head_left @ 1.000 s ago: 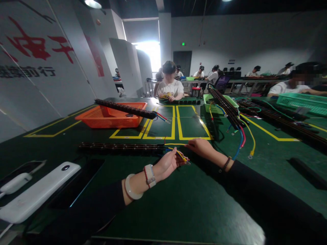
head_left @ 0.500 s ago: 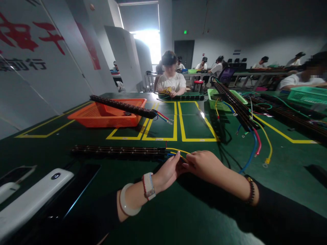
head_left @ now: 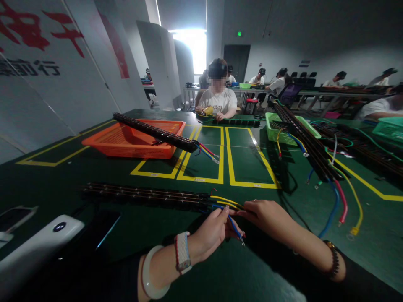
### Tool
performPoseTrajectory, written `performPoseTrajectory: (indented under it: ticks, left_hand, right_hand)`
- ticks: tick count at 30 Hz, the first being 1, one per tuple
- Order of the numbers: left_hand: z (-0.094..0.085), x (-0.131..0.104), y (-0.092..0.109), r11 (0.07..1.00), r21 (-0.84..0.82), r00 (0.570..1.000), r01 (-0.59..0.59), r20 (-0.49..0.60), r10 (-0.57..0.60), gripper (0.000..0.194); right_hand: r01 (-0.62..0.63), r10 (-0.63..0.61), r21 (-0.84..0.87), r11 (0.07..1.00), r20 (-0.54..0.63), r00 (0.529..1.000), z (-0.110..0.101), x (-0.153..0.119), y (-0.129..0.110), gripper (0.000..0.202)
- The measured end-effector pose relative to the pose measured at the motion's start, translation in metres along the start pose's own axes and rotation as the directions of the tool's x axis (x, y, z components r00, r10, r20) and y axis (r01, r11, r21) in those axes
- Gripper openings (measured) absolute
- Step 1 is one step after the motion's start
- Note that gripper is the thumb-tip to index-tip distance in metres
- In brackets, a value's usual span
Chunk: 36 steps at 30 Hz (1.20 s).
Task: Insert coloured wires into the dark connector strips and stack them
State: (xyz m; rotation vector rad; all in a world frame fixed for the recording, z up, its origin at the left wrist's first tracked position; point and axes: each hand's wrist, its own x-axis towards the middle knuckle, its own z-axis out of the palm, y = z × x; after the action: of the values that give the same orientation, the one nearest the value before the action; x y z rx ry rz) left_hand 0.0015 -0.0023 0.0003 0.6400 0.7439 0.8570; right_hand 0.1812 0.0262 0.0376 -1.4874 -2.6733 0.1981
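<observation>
A long black strip (head_left: 145, 197) with thin copper-coloured lines lies on the green table, and yellow wires (head_left: 225, 200) and a blue wire (head_left: 234, 227) come out of its right end. My left hand (head_left: 215, 230) is closed on the blue wire, whose metal ring end hangs below the fingers. My right hand (head_left: 267, 216) is closed round the yellow wires just to the right, its fingertips close to my left hand. The ends of the yellow wires are hidden by my right hand.
An orange basket (head_left: 135, 152) with another black strip (head_left: 154, 131) across it stands at the back left. A green basket (head_left: 273, 136) at the right bears dark strips (head_left: 302, 140) with thick wires. A white device (head_left: 40, 247) lies front left. A person (head_left: 217, 98) sits opposite.
The blue wire's ring end now shows below my left hand. The view has shifted, so the strip and both hands appear slightly lower; my right hand also appears further right.
</observation>
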Motion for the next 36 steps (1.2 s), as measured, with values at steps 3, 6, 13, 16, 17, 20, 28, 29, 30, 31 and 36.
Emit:
performPoseTrajectory:
  ticks: [3,6,13,16,17,20,28,29,30,31,36]
  left_hand:
    - [-0.001,0.001,-0.001,0.999,-0.037,1.000,0.018,-0.006,-0.018,0.031]
    - [-0.002,0.003,-0.002,0.996,-0.083,1.000,0.016,-0.012,-0.017,0.032]
    - [-0.002,0.004,0.002,0.966,-0.234,0.990,0.110,-0.058,-0.127,0.021]
    - [-0.002,0.004,0.005,0.954,-0.266,0.983,0.141,-0.078,-0.167,0.019]
    - [-0.001,0.004,0.006,0.953,-0.269,0.983,0.136,-0.081,-0.163,0.019]
    - [-0.001,0.003,0.008,0.954,-0.275,0.987,0.122,-0.064,-0.145,0.022]
    - [-0.001,0.006,0.000,0.984,-0.146,0.995,0.103,0.029,-0.100,0.035]
    - [-0.001,0.006,-0.001,0.991,-0.083,0.993,0.105,0.057,-0.101,0.039]
    - [-0.001,0.006,-0.003,0.994,-0.023,0.990,0.110,0.090,-0.108,0.042]
    - [-0.001,0.005,-0.003,0.993,0.030,0.985,0.116,0.125,-0.119,0.044]
    - [-0.001,0.004,-0.002,0.983,0.137,0.966,0.124,0.209,-0.151,0.042]
  right_hand:
    - [0.027,-0.027,0.020,0.999,-0.013,1.000,0.009,0.004,0.010,0.028]
    - [0.060,-0.061,-0.017,0.998,-0.062,0.996,0.016,0.007,0.015,0.030]
    - [0.294,-0.339,-0.177,0.939,-0.339,0.878,0.007,-0.007,-0.004,0.043]
    - [0.497,-0.534,-0.196,0.845,-0.322,0.782,0.004,-0.015,-0.013,0.045]
    - [0.531,-0.574,-0.218,0.819,-0.319,0.754,0.005,-0.016,-0.014,0.038]
    - [0.576,-0.633,-0.261,0.775,-0.321,0.705,0.008,-0.016,-0.012,0.026]
    - [0.476,-0.464,-0.075,0.876,-0.403,0.789,0.020,-0.009,0.002,0.033]
    - [0.435,-0.417,-0.056,0.899,-0.413,0.809,0.024,-0.008,0.003,0.033]
    - [0.403,-0.383,-0.043,0.914,-0.416,0.824,0.027,-0.006,0.005,0.033]
    - [0.381,-0.363,-0.039,0.924,-0.409,0.837,0.030,-0.005,0.007,0.032]
    - [0.332,-0.332,-0.059,0.942,-0.324,0.886,0.026,0.002,0.006,0.025]
